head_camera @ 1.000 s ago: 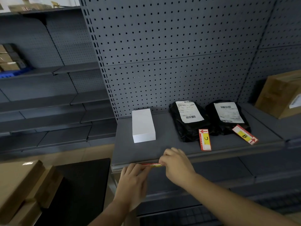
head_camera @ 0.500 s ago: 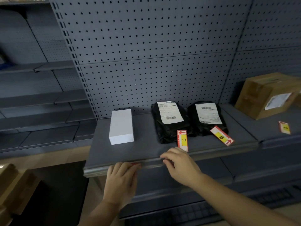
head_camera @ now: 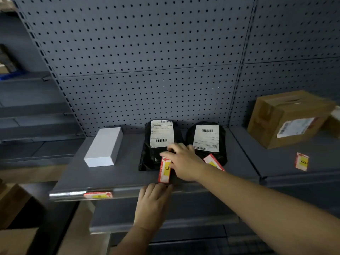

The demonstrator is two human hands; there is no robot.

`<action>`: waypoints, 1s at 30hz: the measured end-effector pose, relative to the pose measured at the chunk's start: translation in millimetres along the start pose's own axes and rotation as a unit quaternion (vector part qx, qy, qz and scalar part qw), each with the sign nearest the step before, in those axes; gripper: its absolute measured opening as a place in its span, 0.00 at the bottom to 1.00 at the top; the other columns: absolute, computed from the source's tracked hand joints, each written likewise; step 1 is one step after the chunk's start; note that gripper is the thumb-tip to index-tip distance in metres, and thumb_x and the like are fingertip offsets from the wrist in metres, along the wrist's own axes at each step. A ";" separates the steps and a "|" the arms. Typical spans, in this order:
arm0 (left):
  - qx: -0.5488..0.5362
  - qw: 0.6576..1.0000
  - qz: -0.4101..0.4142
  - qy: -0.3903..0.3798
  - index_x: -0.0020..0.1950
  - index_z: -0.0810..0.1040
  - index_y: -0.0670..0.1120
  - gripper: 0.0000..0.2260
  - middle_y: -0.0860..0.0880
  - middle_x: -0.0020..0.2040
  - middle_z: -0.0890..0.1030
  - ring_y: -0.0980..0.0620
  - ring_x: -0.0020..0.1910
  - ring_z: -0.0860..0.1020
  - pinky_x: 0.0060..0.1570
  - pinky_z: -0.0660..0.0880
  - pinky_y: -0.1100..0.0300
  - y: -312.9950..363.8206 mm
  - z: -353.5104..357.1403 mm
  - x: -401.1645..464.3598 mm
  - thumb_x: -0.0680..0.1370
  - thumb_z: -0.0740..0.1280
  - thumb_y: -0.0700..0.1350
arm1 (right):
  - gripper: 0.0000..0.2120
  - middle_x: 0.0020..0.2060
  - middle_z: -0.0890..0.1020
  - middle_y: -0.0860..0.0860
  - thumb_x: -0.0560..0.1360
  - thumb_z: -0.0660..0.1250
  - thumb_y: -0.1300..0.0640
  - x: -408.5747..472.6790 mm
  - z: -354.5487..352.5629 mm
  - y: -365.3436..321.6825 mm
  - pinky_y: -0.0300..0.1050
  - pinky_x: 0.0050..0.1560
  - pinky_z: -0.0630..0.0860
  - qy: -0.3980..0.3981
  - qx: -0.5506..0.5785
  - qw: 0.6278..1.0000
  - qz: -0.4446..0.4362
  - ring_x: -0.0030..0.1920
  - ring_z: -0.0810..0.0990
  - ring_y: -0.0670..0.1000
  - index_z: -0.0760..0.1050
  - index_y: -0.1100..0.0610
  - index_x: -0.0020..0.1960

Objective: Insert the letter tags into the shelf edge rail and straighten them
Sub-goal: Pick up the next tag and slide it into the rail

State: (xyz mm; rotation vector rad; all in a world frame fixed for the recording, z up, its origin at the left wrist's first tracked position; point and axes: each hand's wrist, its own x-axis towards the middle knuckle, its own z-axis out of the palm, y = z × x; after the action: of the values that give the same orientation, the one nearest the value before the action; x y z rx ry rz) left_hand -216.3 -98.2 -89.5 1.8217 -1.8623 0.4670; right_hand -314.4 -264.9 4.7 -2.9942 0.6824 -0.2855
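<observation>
Here the right hand (head_camera: 181, 159) was laid on the tag marked C (head_camera: 165, 169) near the shelf's front edge, pinching its top end. The left hand (head_camera: 153, 197) was rested with fingers straight on the edge rail (head_camera: 128, 191). The tag should be lifted flat, slid into the rail, then levelled like the one already seated (head_camera: 98, 195). A tag marked D (head_camera: 301, 161) was seen on the next shelf; parcel labels (head_camera: 161, 133) were too blurred to read.

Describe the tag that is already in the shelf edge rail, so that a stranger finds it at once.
Follow the grey shelf down to its shiny front rail. Left of the left hand, a red and white tag with a yellow patch lies lengthwise in that rail. The other tags lie loose on the shelf tops.
</observation>
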 end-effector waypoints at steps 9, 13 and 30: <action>0.020 1.000 0.002 -0.006 0.61 0.80 0.47 0.18 0.47 0.52 0.78 0.44 0.48 0.73 0.48 0.71 0.50 10.1 0.0 2.2 0.72 0.64 0.41 | 0.22 0.62 0.69 0.52 0.76 0.67 0.50 30.8 2.0 5.1 0.56 0.61 0.62 -0.056 -0.002 0.997 -0.053 0.62 0.65 0.55 0.68 0.46 0.69; 0.007 1.000 0.007 -0.010 0.62 0.79 0.47 0.20 0.47 0.54 0.78 0.44 0.50 0.74 0.49 0.71 0.50 6.0 1.9 -0.8 0.70 0.71 0.41 | 0.20 0.60 0.70 0.50 0.76 0.68 0.51 28.3 6.9 7.5 0.51 0.57 0.67 -0.042 0.066 0.997 -0.023 0.55 0.66 0.55 0.71 0.47 0.67; -0.016 0.999 -0.013 -0.037 0.63 0.78 0.48 0.21 0.48 0.54 0.77 0.45 0.51 0.74 0.48 0.70 0.50 6.2 -2.0 -0.7 0.70 0.72 0.41 | 0.09 0.58 0.69 0.48 0.72 0.69 0.59 28.8 -1.5 14.8 0.53 0.57 0.60 -0.023 0.002 0.992 -0.124 0.59 0.64 0.51 0.72 0.47 0.46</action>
State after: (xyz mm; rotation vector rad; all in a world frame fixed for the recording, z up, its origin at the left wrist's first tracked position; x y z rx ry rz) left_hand -222.2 -96.2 -87.7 1.8629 -1.8819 0.3634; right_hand -295.5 -290.7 9.5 -3.0704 0.3024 -0.2260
